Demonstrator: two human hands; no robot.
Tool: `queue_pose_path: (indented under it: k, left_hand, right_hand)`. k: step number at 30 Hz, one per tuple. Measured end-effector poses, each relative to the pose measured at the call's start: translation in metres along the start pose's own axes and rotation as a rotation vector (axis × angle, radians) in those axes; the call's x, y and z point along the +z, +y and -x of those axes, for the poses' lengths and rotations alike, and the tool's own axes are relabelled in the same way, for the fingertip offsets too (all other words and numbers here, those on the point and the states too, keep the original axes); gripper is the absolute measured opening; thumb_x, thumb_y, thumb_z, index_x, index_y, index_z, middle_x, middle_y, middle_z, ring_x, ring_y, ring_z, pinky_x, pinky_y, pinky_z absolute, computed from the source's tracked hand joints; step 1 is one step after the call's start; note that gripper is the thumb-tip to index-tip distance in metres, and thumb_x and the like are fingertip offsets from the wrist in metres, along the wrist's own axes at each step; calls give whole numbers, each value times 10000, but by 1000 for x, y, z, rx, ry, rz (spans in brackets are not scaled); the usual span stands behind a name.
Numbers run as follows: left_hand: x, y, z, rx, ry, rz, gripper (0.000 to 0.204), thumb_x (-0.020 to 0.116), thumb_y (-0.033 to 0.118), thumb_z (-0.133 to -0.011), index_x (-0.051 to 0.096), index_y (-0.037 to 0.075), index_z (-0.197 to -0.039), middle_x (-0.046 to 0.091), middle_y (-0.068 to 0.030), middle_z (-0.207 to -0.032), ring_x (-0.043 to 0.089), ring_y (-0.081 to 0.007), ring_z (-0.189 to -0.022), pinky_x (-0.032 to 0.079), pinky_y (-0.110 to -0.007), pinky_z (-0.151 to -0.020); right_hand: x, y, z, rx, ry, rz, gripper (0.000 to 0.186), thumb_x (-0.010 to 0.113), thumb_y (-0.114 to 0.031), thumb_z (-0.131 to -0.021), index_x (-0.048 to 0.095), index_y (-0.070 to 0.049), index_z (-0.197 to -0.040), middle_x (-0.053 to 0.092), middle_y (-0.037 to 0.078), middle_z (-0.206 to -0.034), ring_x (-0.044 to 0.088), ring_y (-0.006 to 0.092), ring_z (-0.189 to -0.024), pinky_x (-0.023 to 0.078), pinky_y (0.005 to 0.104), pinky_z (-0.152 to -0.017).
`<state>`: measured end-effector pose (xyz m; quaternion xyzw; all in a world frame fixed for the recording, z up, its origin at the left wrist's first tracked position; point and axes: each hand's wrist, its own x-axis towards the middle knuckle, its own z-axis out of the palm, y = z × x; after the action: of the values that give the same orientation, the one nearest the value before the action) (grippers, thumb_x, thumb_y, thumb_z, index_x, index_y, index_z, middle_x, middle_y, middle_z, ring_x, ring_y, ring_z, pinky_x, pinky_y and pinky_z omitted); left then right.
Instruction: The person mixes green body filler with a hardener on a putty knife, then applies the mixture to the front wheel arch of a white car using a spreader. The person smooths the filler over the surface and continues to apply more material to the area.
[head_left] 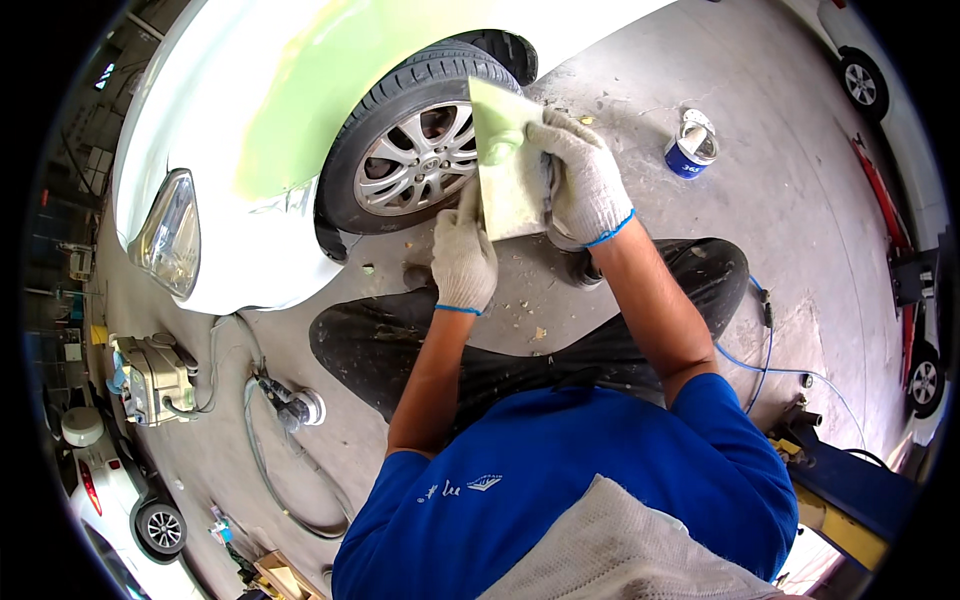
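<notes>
The board (505, 165), a flat panel smeared with green filler, is held between both gloved hands in front of the wheel (418, 155). The left hand (463, 258) supports its lower left edge from beneath, fingers closed against the underside. The right hand (585, 180) clamps the right long edge, thumb over the face. A second thin tool may lie under the right palm; this cannot be confirmed. The board's long axis runs away from the person, up and slightly left, toward the green-filled fender (320, 80). The right hand sits nearer the filler deposit at the board's centre. The can (690, 150) stands well right of both grips.
</notes>
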<state>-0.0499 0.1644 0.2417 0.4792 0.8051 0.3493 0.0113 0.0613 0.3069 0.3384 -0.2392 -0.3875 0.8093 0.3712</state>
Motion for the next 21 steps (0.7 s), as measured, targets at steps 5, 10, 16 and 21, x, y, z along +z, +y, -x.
queue_pose_path:
  k: [5, 10, 16, 21]
  left_hand:
    - [-29, 8, -4, -415, -109, 918, 260, 668, 188, -937, 568, 1, -1089, 617, -41, -724, 562, -99, -570, 458, -256, -522]
    - [-70, 26, -12, -269, -338, 811, 219, 723, 175, -914, 638, -8, -1001, 612, -15, -696, 540, -86, -532, 432, -259, -494]
    - [-79, 24, -12, -206, -156, 670, 223, 712, 171, -915, 656, 0, -1047, 608, -6, -699, 531, -78, -548, 426, -260, -508]
    - [-86, 37, -22, -165, -223, 559, 359, 695, 180, -905, 622, -15, -1197, 721, -151, -1016, 680, -232, -882, 521, -360, -823]
  right_hand:
    - [4, -23, -2, -448, 110, 368, 288, 590, -24, -976, 623, 41, -1255, 685, 87, -1110, 647, 134, -961, 536, 293, -872]
    - [2, -18, 1, -345, -162, 226, 225, 611, -69, -982, 687, 20, -1174, 695, 47, -1033, 640, 129, -914, 527, 286, -879]
    - [4, -25, 9, -772, -134, 1123, 248, 592, 0, -912, 702, -13, -1134, 693, 161, -1042, 689, 275, -906, 546, 355, -824]
    - [21, -6, 34, -1172, -233, 1330, 254, 603, 4, -878, 706, -40, -1106, 686, 142, -999, 679, 327, -897, 558, 390, -840]
